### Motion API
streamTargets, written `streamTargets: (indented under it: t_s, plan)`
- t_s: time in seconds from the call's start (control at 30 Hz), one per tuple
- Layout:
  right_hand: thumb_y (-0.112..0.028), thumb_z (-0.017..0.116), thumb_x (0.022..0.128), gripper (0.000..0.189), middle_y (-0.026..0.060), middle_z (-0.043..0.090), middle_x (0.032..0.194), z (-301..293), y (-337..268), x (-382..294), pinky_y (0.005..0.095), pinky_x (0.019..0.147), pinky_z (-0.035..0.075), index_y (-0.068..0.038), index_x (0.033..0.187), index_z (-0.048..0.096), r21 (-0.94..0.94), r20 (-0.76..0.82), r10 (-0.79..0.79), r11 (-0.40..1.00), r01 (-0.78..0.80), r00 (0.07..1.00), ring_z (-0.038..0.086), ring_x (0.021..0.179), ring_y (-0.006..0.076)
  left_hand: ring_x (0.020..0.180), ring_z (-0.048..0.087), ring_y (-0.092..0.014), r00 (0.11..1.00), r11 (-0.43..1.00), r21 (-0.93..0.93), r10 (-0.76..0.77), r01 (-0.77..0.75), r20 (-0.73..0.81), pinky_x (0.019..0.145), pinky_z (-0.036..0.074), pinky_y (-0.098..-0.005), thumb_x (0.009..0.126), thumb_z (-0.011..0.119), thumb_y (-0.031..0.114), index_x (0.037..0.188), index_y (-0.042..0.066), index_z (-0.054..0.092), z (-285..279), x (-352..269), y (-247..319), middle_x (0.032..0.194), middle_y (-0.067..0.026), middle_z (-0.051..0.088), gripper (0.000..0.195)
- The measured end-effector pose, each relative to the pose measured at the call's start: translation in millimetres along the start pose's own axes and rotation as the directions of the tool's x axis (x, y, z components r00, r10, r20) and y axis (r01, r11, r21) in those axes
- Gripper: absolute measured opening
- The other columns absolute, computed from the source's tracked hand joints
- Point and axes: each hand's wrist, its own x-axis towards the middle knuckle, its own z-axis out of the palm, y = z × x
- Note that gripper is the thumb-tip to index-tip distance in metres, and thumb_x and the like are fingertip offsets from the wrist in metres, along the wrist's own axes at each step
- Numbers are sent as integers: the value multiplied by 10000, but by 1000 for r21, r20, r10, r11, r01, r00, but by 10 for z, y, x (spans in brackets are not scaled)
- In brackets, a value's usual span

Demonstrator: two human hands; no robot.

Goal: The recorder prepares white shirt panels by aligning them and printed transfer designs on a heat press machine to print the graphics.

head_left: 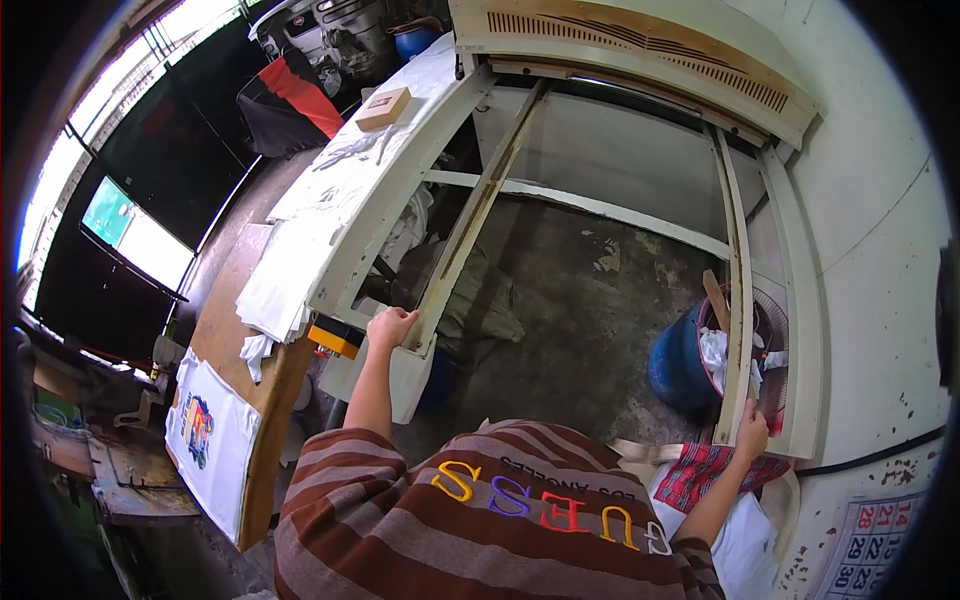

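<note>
A large off-white metal machine frame stands before me, with two long rails running away from me under a vented hood (637,56). My left hand (391,328) rests curled at the near end of the left rail (480,202). At the near end of the right rail (739,300), my right hand (752,433) is closed around the metal edge. Both rails carry brown, rust-like stains along their tops. Beneath my left hand sits a pale box-shaped part (401,386) of the frame. A yellow and black control box (333,339) is fixed beside it.
To the left, a wooden table (259,442) holds stacked white cloth (281,277), a printed white shirt (211,439) and a small cardboard box (383,109). Between the rails lies a worn dark floor (570,300). A blue barrel (679,360) with scraps stands right, near the wall (870,187).
</note>
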Motion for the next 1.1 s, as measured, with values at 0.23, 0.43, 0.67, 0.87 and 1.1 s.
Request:
streamTargets:
  t_s: [0.23,0.43,0.67,0.87,1.1]
  plan:
    - [-613,386,855,634,218,650,911,67,67,58,488,783,462,-48,902,670,-153,173,-38,986,65,984,609,899,405,913,636,-282,999,999,-34,-21,20,-26,791,490,-386,793,512,557,893,118,714,36,-11,-19,914,-134,679,494]
    - [-626,429,828,675,238,632,998,163,122,67,481,823,457,-1,983,631,-258,322,-78,952,167,944,603,949,396,1002,605,-322,993,985,169,21,-41,119,853,468,-411,790,444,655,971,30,686,105,37,-2,1031,-178,650,694]
    - [-578,557,785,645,246,627,1021,176,152,14,464,843,459,27,1003,612,-293,386,-115,925,240,915,603,975,387,981,609,-333,980,970,177,141,-165,139,849,472,-409,709,537,674,923,-22,681,120,-21,-32,994,-205,651,742]
    - [-556,616,751,639,242,626,1037,106,148,-12,452,856,460,23,1020,619,-287,413,-124,923,258,902,602,992,374,983,605,-334,963,959,159,207,-234,174,853,465,-404,708,551,668,918,-34,675,123,12,-88,991,-210,647,743]
    - [-582,617,736,685,243,626,1042,116,114,6,440,855,464,38,1025,612,-301,428,-104,920,250,898,603,994,371,982,607,-328,964,968,143,178,-208,200,846,466,-408,709,520,716,907,-25,679,83,86,-103,987,-200,651,783]
